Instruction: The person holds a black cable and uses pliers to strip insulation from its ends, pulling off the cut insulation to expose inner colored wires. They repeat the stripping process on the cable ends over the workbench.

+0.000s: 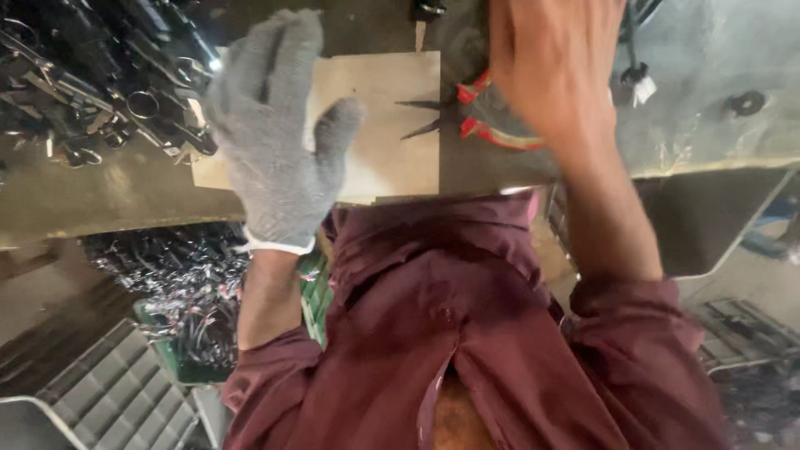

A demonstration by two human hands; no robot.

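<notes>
Small white tag [643,89] at bench's right

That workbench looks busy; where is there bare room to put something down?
The bench is bare just below the pale board and tool heap. The board shows free surface between the gloved left hand and red-handled pliers. The heap's corner is crowded.

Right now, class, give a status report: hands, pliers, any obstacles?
Left hand, gloved, open over wooden board. Right hand bare, open above red-handled pliers. Nothing between.

Metal workshop, worn workbench [100,200], heaps of steel tool parts [100,75], red-handled pliers [475,125], grey crates [117,392]
</notes>
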